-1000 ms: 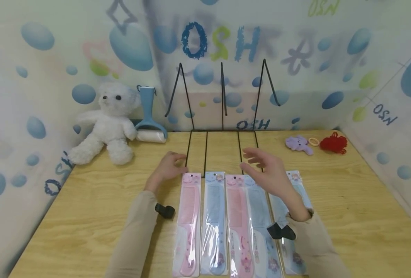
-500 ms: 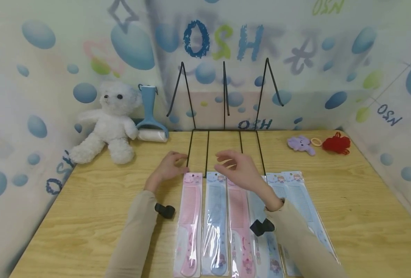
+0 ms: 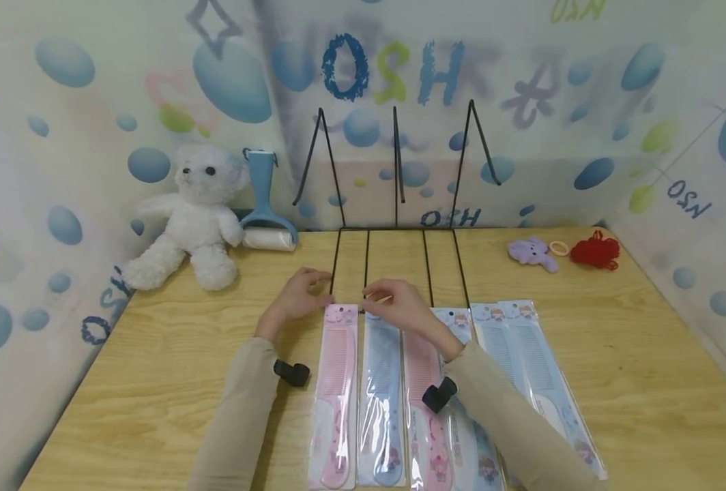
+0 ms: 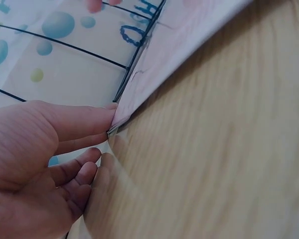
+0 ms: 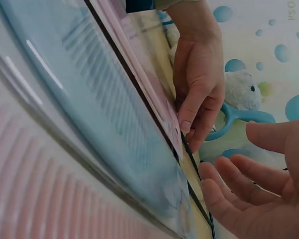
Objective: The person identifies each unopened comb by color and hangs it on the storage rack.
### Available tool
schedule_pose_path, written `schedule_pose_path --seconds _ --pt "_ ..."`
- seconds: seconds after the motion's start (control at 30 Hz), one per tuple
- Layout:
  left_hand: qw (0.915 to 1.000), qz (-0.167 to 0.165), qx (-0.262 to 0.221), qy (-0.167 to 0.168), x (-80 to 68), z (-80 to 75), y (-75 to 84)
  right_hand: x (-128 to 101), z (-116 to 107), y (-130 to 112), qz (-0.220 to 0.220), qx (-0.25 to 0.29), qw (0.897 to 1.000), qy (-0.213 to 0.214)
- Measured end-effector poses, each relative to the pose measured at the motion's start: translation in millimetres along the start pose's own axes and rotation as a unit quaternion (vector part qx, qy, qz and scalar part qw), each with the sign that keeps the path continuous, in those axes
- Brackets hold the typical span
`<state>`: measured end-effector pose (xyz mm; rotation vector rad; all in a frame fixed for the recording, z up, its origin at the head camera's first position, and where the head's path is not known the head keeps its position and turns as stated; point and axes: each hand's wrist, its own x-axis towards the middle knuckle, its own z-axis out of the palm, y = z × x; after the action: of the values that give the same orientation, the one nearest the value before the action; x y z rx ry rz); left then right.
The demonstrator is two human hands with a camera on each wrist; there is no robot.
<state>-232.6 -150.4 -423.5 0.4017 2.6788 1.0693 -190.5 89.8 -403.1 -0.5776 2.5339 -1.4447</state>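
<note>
Blue comb packet [image 3: 380, 382] now under loose right hand [image 3: 400, 308]; left hand [image 3: 295, 297] unmoved, fingers relaxed.

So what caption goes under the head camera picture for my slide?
Two hands meet at the top of a row of packaged combs, by a black wire rack.

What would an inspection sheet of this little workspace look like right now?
Surface: wooden table, pale grain.
Job's things: packaged combs lie side by side, a pink comb leftmost, then a blue comb; a black wire rack stands behind them.
Clutter: white teddy bear, blue lint roller, purple elephant toy, red yarn.
Hands: left hand touches the pink comb's top corner at the rack's base; right hand hovers over the blue comb's top, fingers loosely curved, holding nothing.
Cables: nothing seen.
Surroundings: bubble-patterned wall on three sides.
</note>
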Motion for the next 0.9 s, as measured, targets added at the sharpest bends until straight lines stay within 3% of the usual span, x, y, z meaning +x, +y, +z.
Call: schedule_pose_path --seconds 0.13,0.7,0.9 --pt "1.0000 0.001 0.000 0.000 0.4 -0.2 -0.2 6 5 1 0.022 0.011 1.000 -0.003" --pt "1.0000 -0.004 0.003 0.001 -0.6 -0.1 -0.8 22 17 3 0.062 -0.029 0.998 -0.002" --pt "1.0000 -0.001 0.005 0.002 -0.9 -0.7 0.1 25 19 0 0.057 -0.056 0.997 -0.007"
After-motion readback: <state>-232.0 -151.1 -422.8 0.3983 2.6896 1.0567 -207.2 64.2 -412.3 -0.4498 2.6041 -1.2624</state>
